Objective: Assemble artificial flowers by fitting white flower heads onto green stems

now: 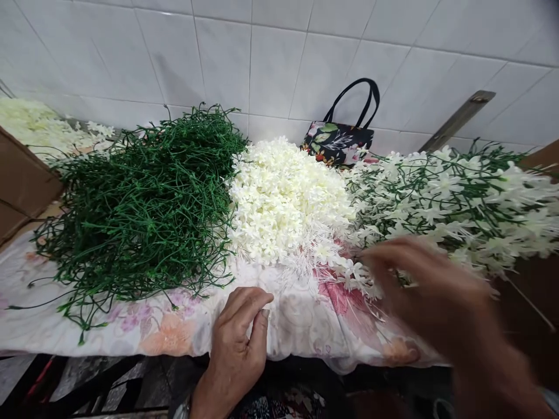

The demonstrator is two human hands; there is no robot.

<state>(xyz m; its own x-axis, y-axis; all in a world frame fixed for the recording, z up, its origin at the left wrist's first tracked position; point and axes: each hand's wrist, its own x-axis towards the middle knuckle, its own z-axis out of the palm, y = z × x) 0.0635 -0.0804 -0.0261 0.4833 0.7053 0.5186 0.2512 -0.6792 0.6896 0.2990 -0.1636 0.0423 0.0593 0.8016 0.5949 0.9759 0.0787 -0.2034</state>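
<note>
My left hand [240, 334] rests at the front edge of the cloth-covered table, fingers curled in and thumb close to the index finger. Nothing shows between them. Smeared by motion, my right hand [430, 291] is over the right part of the table; whether its fingers hold anything is unclear. Beside its fingertips lie small white artificial flowers [351, 270] and thin white filaments [301, 270]. A heap of cream-white flower heads [283, 201] fills the middle. On the left is a tangled pile of green plastic stems [152, 203]. White flowers on green stems [441, 192] are massed at the right.
A black floral handbag [338, 142] stands against the tiled wall [279, 64]. Cardboard [26, 174] edges the left side, near more pale flowers [39, 125]. A metal bar [458, 119] slants at the back right. The floral tablecloth [166, 331] hangs over the front edge.
</note>
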